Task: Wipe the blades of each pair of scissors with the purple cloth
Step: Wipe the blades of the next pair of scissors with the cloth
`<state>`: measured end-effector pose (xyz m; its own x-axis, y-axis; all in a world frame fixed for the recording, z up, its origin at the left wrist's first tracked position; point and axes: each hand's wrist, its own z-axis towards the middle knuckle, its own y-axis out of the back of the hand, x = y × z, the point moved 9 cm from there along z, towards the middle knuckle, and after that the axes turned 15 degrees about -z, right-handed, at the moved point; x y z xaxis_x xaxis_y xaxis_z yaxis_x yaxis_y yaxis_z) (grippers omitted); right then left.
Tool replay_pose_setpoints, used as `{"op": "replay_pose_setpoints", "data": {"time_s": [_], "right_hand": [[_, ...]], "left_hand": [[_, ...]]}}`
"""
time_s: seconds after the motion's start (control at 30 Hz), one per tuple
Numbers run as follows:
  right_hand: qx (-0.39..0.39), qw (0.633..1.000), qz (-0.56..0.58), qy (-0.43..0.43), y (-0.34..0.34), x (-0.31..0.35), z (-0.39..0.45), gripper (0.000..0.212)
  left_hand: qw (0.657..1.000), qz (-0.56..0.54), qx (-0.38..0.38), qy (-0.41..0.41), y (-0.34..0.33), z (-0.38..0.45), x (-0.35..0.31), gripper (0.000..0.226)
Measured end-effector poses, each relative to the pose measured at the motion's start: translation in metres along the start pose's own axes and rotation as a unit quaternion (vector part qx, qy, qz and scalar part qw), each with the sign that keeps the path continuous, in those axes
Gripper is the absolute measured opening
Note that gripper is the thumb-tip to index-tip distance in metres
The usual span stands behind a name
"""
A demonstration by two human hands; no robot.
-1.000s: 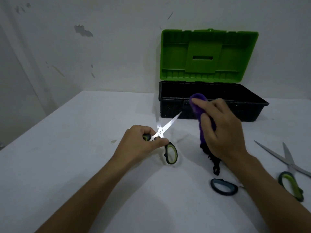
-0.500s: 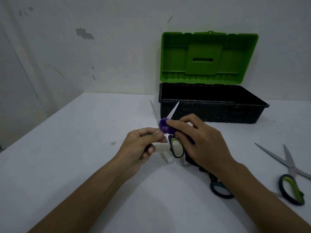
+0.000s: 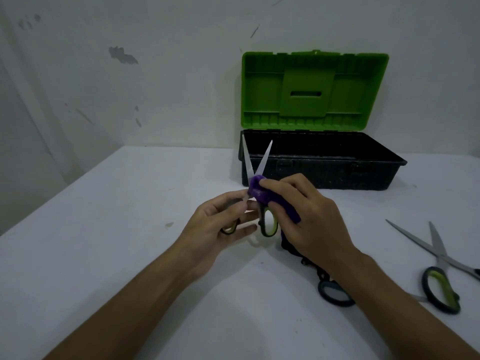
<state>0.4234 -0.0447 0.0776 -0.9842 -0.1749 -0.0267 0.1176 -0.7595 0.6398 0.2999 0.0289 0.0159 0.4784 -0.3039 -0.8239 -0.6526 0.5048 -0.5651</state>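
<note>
My left hand (image 3: 220,224) grips one handle of a pair of green-and-black scissors (image 3: 267,222), blades spread and pointing up and away. My right hand (image 3: 304,216) holds the purple cloth (image 3: 259,190) bunched against the base of the blades near the pivot. A second pair of scissors (image 3: 439,258) lies open on the white table (image 3: 104,242) at the right. A third pair's dark handle loop (image 3: 335,292) shows below my right forearm; the rest of it is hidden.
An open toolbox with a black base (image 3: 337,175) and an upright green lid (image 3: 311,89) stands at the back of the table, close behind the raised blade tips. A grey wall runs behind.
My right hand has come down from beside the blades and brought the cloth onto them near the pivot. The scissors have turned so the blades stand more upright and further apart.
</note>
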Motion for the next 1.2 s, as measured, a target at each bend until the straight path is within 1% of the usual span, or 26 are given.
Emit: {"op": "replay_pose_setpoints", "data": {"time_s": [0.13, 0.2, 0.3, 0.37, 0.47, 0.53, 0.6, 0.73, 0.77, 0.8, 0.87, 0.97, 1.0, 1.07, 1.2], "right_hand": [[-0.009, 1.000, 0.006, -0.013, 0.001, 0.002, 0.001, 0.037], [-0.011, 1.000, -0.004, -0.021, 0.000, 0.001, 0.001, 0.037], [-0.017, 0.999, -0.014, -0.032, 0.002, -0.004, 0.002, 0.037], [0.000, 1.000, -0.014, -0.007, 0.000, -0.002, 0.002, 0.038], [0.046, 0.997, -0.042, 0.043, -0.009, 0.010, -0.001, 0.037], [0.059, 0.995, -0.061, 0.044, -0.011, 0.009, -0.002, 0.034], [0.053, 0.995, -0.081, 0.017, -0.010, -0.005, 0.000, 0.033], [0.009, 0.987, -0.121, -0.104, 0.007, -0.053, 0.000, 0.035], [-0.007, 0.986, -0.120, -0.118, 0.014, -0.057, -0.001, 0.037], [-0.020, 0.987, -0.112, -0.115, 0.018, -0.054, -0.001, 0.040], [-0.022, 0.994, -0.077, -0.072, 0.019, -0.031, 0.002, 0.043], [0.030, 0.997, -0.071, 0.018, 0.000, 0.013, 0.001, 0.038], [0.043, 0.996, -0.075, 0.026, -0.006, 0.018, 0.001, 0.037], [0.037, 0.996, -0.083, 0.003, -0.008, 0.008, 0.004, 0.033], [0.011, 0.988, -0.116, -0.100, 0.007, -0.038, 0.004, 0.033]], "left_hand": [[0.999, -0.032, -0.023, 0.006, -0.002, 0.000, 0.003, 0.027], [0.999, -0.018, -0.045, 0.003, 0.001, 0.000, 0.003, 0.023], [0.994, 0.069, -0.081, -0.028, 0.011, 0.001, -0.002, 0.011], [0.983, 0.149, -0.087, -0.063, 0.014, 0.001, -0.008, 0.000], [0.958, 0.254, -0.083, -0.104, 0.015, 0.000, -0.016, 0.007], [0.947, 0.290, -0.080, -0.112, 0.015, 0.000, -0.020, 0.006], [0.946, 0.297, -0.074, -0.112, 0.016, 0.000, -0.024, 0.008], [0.954, 0.281, -0.063, -0.089, 0.016, 0.001, -0.027, 0.009], [0.956, 0.273, -0.068, -0.082, 0.017, 0.001, -0.026, 0.010], [0.958, 0.266, -0.074, -0.077, 0.018, 0.001, -0.025, 0.010], [0.961, 0.254, -0.082, -0.066, 0.020, 0.002, -0.023, 0.011], [0.959, 0.265, -0.074, -0.061, 0.020, 0.002, -0.023, 0.012], [0.956, 0.276, -0.069, -0.065, 0.019, 0.001, -0.025, 0.013], [0.952, 0.290, -0.062, -0.071, 0.018, 0.000, -0.029, 0.016], [0.954, 0.287, -0.062, -0.053, 0.021, 0.003, -0.027, 0.016]]}}
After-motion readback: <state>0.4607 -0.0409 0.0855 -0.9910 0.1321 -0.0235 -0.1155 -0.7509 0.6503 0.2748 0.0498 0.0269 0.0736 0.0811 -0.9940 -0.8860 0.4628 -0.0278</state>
